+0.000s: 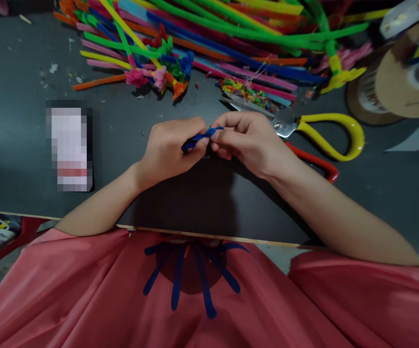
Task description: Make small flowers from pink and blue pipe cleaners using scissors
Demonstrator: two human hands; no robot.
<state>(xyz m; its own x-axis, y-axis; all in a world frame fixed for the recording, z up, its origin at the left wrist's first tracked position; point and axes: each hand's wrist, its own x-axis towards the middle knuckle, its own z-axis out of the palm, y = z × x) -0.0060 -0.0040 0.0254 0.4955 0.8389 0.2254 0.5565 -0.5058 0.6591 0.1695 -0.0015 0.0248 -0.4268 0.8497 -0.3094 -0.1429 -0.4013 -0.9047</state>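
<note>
Between my two hands is a small twisted piece of blue pipe cleaner (198,139), held just above the dark table. My left hand (175,145) closes around it with thumb and fingers, hiding part of it. Its thin tip is pinched between the thumb and fingers of my right hand (245,140). A pair of scissors (284,128) lies partly behind my right hand, with one yellow handle and one red handle. Past my hands, finished-looking pipe-cleaner flowers (158,76) in pink, orange, blue and red are bunched together.
Long pipe cleaners (231,38) in many colours cover the back of the table (115,203). Colourful clippings (249,93) lie by the scissors' blades. Cardboard ribbon spools (401,92) stand at the right. A blurred-out phone (70,145) lies at the left.
</note>
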